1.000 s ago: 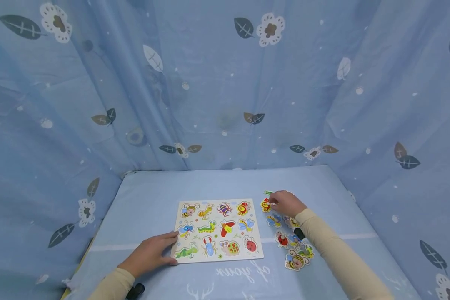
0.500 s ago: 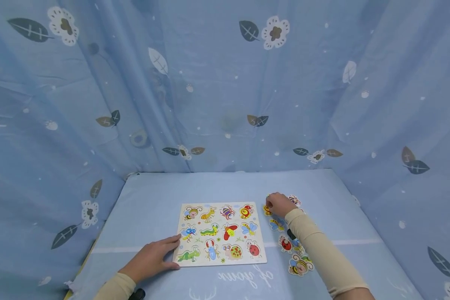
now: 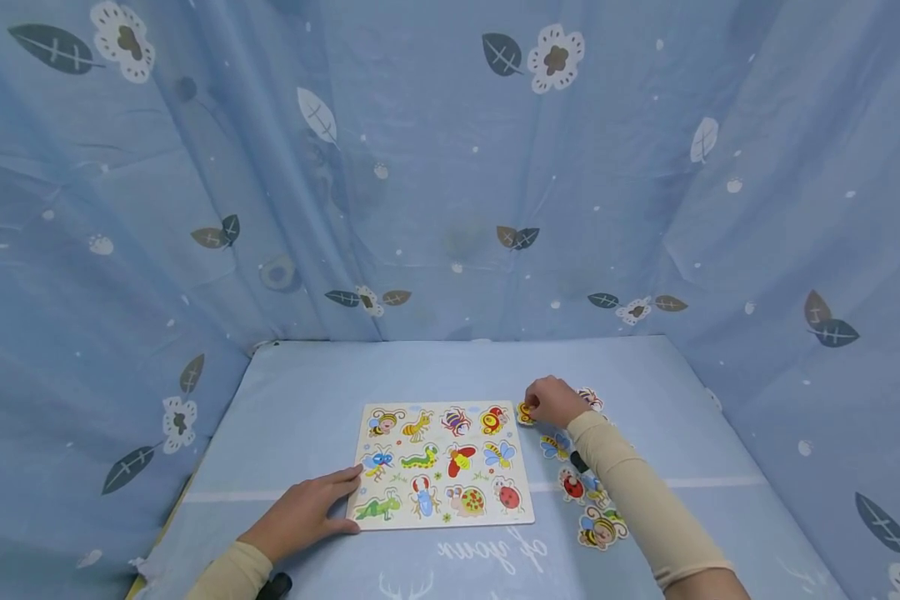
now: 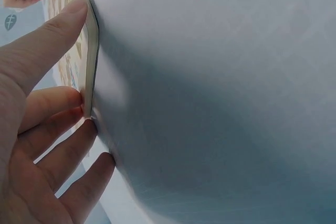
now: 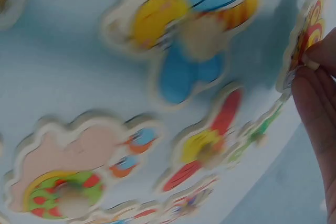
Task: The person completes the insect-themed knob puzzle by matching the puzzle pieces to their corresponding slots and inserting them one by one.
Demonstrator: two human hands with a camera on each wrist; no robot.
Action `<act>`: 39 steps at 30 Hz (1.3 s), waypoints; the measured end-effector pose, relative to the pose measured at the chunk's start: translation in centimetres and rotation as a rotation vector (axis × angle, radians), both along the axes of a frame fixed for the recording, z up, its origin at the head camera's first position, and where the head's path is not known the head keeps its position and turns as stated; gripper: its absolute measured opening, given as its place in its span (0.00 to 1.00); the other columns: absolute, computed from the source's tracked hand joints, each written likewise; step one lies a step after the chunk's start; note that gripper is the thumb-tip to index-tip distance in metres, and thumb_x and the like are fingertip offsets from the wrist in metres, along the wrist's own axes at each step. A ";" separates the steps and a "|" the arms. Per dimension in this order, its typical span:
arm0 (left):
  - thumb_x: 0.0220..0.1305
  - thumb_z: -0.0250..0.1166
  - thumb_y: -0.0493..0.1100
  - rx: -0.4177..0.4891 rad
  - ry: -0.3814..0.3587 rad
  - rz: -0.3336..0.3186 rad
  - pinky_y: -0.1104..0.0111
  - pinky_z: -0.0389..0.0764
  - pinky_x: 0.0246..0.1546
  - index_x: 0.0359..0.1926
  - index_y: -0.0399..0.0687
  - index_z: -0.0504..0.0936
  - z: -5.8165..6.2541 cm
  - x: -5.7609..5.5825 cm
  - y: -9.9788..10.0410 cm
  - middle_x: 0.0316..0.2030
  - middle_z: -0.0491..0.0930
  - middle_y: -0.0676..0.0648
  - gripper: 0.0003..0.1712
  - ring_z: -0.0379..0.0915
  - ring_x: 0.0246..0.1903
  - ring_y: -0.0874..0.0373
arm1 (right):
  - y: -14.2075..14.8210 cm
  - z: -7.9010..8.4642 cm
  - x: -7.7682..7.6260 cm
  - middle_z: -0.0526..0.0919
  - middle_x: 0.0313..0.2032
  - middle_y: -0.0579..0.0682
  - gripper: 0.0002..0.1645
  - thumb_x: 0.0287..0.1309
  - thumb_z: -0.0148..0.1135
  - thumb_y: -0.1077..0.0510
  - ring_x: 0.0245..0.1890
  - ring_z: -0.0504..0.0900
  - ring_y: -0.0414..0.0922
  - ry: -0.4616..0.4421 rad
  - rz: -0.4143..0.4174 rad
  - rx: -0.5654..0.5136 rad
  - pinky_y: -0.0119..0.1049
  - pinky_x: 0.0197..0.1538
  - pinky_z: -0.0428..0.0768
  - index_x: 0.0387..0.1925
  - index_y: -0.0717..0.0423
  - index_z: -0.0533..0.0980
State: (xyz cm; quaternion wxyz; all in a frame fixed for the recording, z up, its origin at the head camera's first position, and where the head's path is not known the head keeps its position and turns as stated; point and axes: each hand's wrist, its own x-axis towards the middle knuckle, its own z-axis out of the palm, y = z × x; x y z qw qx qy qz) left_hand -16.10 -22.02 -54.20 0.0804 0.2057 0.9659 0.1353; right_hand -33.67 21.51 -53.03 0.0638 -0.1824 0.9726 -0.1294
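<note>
A pegged insect puzzle board [image 3: 438, 479] lies flat on the table. My left hand [image 3: 300, 510] rests at its left edge; in the left wrist view the thumb [image 4: 73, 11] lies on the rim and fingertips touch the side. Just off the board's far right corner, my right hand [image 3: 557, 402] pinches the small knob of a red-and-yellow bug puzzle piece [image 3: 525, 413]. In the right wrist view that piece [image 5: 310, 30] is tilted on edge between thumb and fingers. A blue-winged dragonfly piece [image 3: 553, 447] lies below this hand.
More loose pieces lie right of the board: a ladybug piece [image 3: 572, 485], a bee piece [image 3: 598, 530] and a spider piece [image 3: 589, 398]. Some are partly hidden by the right sleeve. A snail piece [image 5: 63, 166] shows in the right wrist view. Blue curtains surround the table.
The right hand has closed on the red-and-yellow bug piece and shifted it slightly left, toward the board. The left hand stays at the board's edge.
</note>
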 end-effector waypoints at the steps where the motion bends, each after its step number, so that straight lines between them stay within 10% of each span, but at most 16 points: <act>1: 0.45 0.68 0.72 0.003 -0.001 0.003 0.56 0.79 0.58 0.65 0.50 0.75 0.0 0.0 0.0 0.68 0.69 0.53 0.49 0.72 0.63 0.52 | -0.4 0.1 0.0 0.81 0.26 0.41 0.03 0.53 0.70 0.62 0.25 0.74 0.39 0.006 0.023 -0.010 0.31 0.30 0.75 0.29 0.50 0.85; 9: 0.44 0.67 0.74 -0.005 -0.010 0.005 0.56 0.79 0.59 0.65 0.51 0.75 -0.1 -0.1 0.0 0.68 0.69 0.54 0.50 0.71 0.64 0.52 | -4.3 0.9 0.9 0.86 0.30 0.41 0.05 0.55 0.69 0.62 0.28 0.77 0.34 0.028 0.185 -0.028 0.29 0.33 0.80 0.31 0.49 0.87; 39: 0.44 0.66 0.74 -0.013 0.007 0.005 0.57 0.79 0.59 0.65 0.51 0.75 -0.2 -0.2 0.0 0.68 0.69 0.54 0.51 0.72 0.63 0.53 | -6.4 0.0 1.1 0.87 0.32 0.44 0.06 0.56 0.68 0.64 0.26 0.76 0.35 -0.009 0.173 -0.011 0.28 0.32 0.78 0.32 0.50 0.87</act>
